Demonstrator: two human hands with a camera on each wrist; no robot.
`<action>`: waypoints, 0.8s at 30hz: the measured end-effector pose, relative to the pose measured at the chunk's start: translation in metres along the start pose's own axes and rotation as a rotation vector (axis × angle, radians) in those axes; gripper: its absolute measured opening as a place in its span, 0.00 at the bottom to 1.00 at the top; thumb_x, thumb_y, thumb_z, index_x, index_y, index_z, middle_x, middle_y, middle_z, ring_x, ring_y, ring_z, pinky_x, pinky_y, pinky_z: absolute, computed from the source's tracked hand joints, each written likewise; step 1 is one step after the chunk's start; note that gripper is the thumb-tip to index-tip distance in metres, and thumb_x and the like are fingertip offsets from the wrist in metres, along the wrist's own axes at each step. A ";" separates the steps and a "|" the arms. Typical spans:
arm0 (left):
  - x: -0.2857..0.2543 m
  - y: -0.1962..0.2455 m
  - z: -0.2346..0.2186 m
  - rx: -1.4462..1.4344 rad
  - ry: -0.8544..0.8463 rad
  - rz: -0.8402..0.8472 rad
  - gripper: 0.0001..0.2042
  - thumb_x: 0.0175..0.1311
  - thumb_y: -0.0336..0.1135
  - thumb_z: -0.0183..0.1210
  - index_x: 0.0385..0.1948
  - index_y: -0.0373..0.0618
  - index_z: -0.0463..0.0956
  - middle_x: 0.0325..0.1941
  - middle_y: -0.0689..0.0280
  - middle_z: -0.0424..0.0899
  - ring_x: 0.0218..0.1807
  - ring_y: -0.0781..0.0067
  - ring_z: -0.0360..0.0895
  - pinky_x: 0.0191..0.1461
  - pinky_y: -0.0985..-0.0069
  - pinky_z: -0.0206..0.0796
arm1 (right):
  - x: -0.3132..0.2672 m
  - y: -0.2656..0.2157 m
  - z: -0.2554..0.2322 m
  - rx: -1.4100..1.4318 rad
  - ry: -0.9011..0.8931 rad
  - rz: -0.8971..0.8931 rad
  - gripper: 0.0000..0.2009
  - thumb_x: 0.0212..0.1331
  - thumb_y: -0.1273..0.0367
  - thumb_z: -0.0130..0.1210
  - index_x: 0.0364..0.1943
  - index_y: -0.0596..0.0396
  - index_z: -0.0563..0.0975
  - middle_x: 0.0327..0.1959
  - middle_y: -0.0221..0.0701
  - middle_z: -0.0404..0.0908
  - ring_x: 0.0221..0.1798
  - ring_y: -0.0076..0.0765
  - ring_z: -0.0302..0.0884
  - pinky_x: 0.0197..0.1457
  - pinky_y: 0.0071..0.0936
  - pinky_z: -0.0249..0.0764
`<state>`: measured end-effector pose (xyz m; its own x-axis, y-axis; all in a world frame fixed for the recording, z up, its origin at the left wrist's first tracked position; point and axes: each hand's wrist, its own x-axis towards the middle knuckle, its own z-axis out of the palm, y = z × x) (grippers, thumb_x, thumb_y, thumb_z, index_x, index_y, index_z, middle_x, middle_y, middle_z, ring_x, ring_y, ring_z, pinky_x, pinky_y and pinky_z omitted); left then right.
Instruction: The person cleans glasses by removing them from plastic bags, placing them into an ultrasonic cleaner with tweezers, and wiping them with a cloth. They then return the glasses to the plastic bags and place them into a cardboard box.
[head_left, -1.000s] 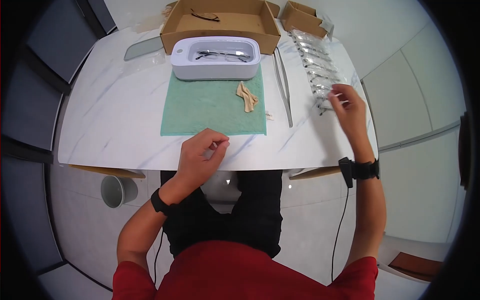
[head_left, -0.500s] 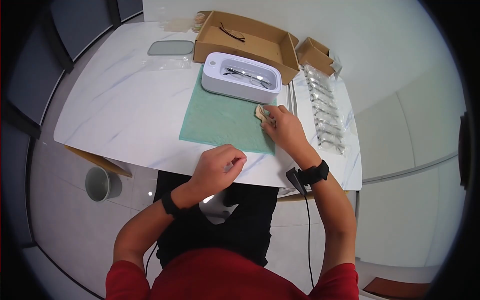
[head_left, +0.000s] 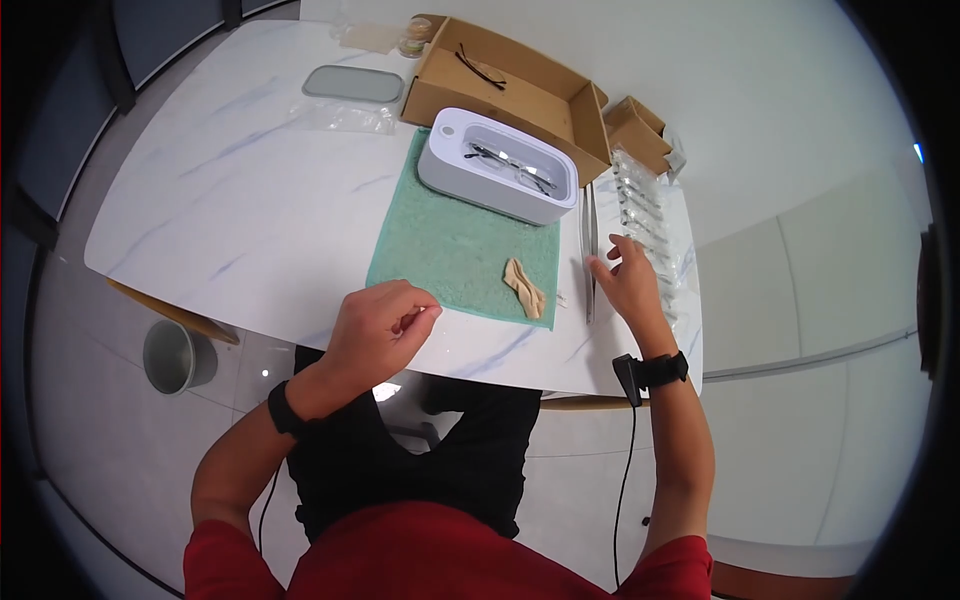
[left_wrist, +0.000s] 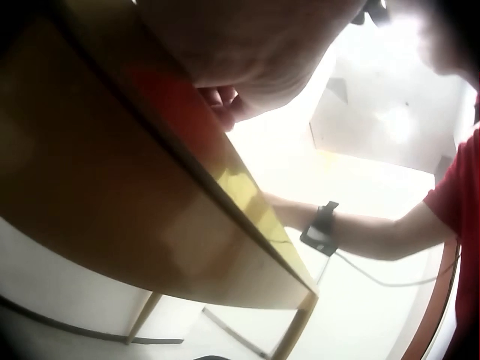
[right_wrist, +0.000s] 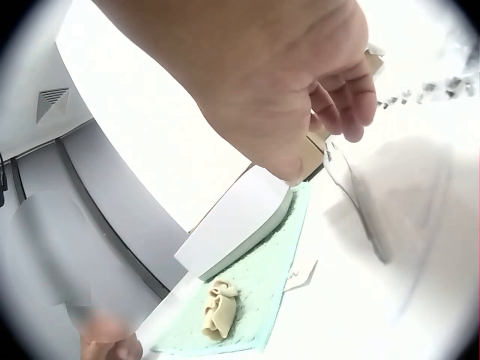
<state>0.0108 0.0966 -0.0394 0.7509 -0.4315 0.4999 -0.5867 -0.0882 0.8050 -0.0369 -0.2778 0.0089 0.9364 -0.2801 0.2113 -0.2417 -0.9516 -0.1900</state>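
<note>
My right hand (head_left: 632, 284) hovers just right of long metal tweezers (head_left: 589, 262), thumb apart from the loosely bent fingers, holding nothing. In the right wrist view, the tweezers (right_wrist: 364, 210) lie beyond the fingertips. A crumpled beige cloth (head_left: 524, 290) sits near the front right corner of a green towel (head_left: 450, 245). My left hand (head_left: 378, 330) hangs loosely curled at the table's front edge, by the towel's front left corner, with nothing visible in it. A white ultrasonic cleaner (head_left: 490, 190) stands on the towel's back part, with eyeglasses (head_left: 515, 168) inside its basin.
Behind the cleaner is an open cardboard box (head_left: 550, 95) holding dark glasses (head_left: 480, 70). Along the right side runs a row of clear plastic packets (head_left: 645, 215), with a smaller carton (head_left: 638, 137) behind. A grey lid (head_left: 352, 84) lies at the back left.
My right hand went from the packets to the beige cloth, then off to the right beside the tweezers. The cloth sits closer to the towel's front corner. The head view has turned.
</note>
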 end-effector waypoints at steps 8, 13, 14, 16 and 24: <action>-0.003 -0.004 0.002 0.013 0.085 0.018 0.03 0.58 0.22 0.65 0.28 0.40 0.80 0.14 0.67 0.70 0.15 0.78 0.64 0.20 0.76 0.53 | 0.017 0.012 0.009 0.207 -0.317 0.280 0.25 0.57 0.64 0.66 0.54 0.69 0.76 0.35 0.41 0.83 0.32 0.35 0.84 0.32 0.31 0.80; -0.004 -0.006 0.003 0.036 0.079 -0.007 0.03 0.58 0.24 0.65 0.27 0.40 0.80 0.14 0.67 0.70 0.15 0.73 0.65 0.20 0.74 0.54 | -0.015 0.013 -0.029 0.588 -0.018 0.375 0.19 0.66 0.68 0.59 0.56 0.68 0.74 0.38 0.34 0.78 0.32 0.27 0.81 0.27 0.23 0.78; -0.004 -0.007 0.004 0.043 0.076 -0.003 0.03 0.57 0.25 0.65 0.27 0.40 0.80 0.14 0.67 0.70 0.15 0.72 0.65 0.20 0.73 0.55 | -0.024 0.011 -0.041 0.611 0.045 0.342 0.18 0.67 0.69 0.58 0.57 0.67 0.74 0.38 0.33 0.77 0.32 0.26 0.80 0.27 0.22 0.78; -0.004 -0.007 0.005 0.057 0.067 -0.004 0.03 0.57 0.25 0.65 0.27 0.41 0.80 0.14 0.66 0.70 0.15 0.71 0.66 0.21 0.72 0.55 | -0.038 0.008 -0.060 0.581 0.149 0.199 0.17 0.68 0.72 0.56 0.58 0.64 0.74 0.38 0.31 0.76 0.31 0.25 0.79 0.27 0.19 0.77; -0.004 -0.004 0.003 0.141 0.000 -0.024 0.05 0.58 0.29 0.65 0.26 0.44 0.78 0.17 0.64 0.77 0.20 0.62 0.75 0.24 0.66 0.65 | -0.021 -0.052 -0.116 -0.141 0.076 -0.225 0.14 0.62 0.75 0.60 0.52 0.53 0.80 0.44 0.36 0.78 0.40 0.44 0.81 0.43 0.34 0.77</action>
<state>0.0094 0.0957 -0.0453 0.7650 -0.4280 0.4813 -0.6056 -0.2234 0.7638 -0.0733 -0.2372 0.1251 0.9501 -0.0635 0.3054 -0.0681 -0.9977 0.0045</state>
